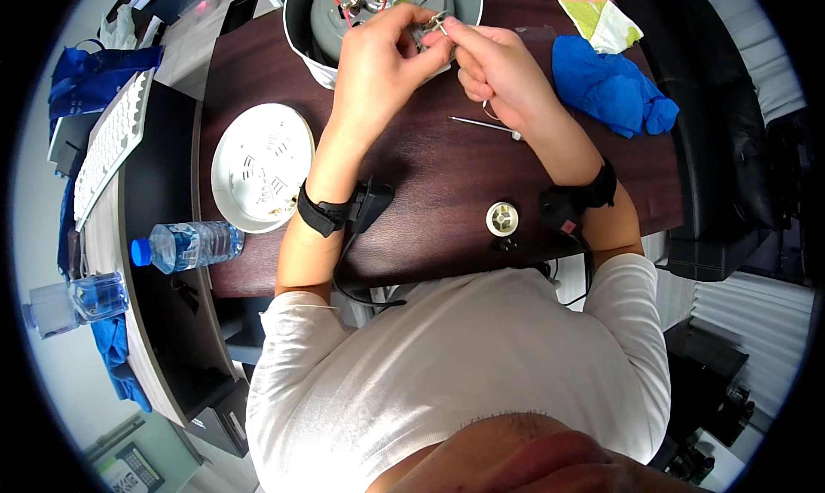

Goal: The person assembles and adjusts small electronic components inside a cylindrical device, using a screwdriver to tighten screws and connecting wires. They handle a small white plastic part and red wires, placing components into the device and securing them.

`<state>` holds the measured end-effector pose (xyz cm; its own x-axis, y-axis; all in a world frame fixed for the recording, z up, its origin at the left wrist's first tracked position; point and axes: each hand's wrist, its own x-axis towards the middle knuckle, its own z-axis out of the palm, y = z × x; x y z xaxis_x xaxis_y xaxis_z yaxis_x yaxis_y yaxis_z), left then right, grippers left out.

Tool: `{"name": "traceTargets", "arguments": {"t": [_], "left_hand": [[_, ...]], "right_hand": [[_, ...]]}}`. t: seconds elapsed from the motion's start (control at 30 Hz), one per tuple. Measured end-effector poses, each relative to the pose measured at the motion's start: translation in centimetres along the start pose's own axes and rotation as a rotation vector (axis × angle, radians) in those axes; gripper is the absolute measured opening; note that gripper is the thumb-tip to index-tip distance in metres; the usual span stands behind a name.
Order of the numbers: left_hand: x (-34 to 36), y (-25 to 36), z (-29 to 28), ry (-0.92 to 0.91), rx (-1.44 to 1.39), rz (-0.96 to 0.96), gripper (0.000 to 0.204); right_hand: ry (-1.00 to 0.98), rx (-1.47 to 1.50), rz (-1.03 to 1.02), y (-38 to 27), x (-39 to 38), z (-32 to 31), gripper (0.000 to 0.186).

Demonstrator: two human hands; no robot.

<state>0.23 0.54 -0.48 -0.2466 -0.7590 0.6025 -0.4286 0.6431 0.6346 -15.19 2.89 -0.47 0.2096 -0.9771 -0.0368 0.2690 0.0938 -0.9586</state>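
Just in front of a round appliance base with a grey metal plate and red wires, my left hand and my right hand meet, fingers closed round a small metal part. The part is partly hidden by my fingers. Below my right hand a thin tool or rod lies on the dark wooden table. A white round plastic cover rests to the left of my left forearm. Nearer me sit a small white round component and a small black piece.
A blue cloth and a green-and-white cloth lie at the right. Plastic bottles stand at the left, near a white keyboard on a side unit. A black chair is right of the table.
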Motion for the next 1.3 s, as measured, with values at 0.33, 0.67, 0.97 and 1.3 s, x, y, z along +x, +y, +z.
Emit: {"name": "traceTargets", "arguments": {"t": [0.33, 0.67, 0.97, 1.3], "left_hand": [[-0.1, 0.0, 0.4, 0.036, 0.028, -0.015, 0.027], [-0.2, 0.0, 0.6, 0.042, 0.07, -0.034, 0.027], [-0.1, 0.1, 0.6, 0.033, 0.094, -0.02, 0.027], [-0.5, -0.1, 0.7, 0.09, 0.072, -0.009, 0.025]], "right_hand": [[0.135, -0.465, -0.232, -0.5, 0.6, -1.1, 0.026], [0.128, -0.604, -0.263, -0.4, 1.5, -1.1, 0.018], [0.067, -0.124, -0.073, -0.5, 0.8, -0.5, 0.016], [-0.006, -0.126, -0.048, -0.7, 0.5, -0.4, 0.019]]}}
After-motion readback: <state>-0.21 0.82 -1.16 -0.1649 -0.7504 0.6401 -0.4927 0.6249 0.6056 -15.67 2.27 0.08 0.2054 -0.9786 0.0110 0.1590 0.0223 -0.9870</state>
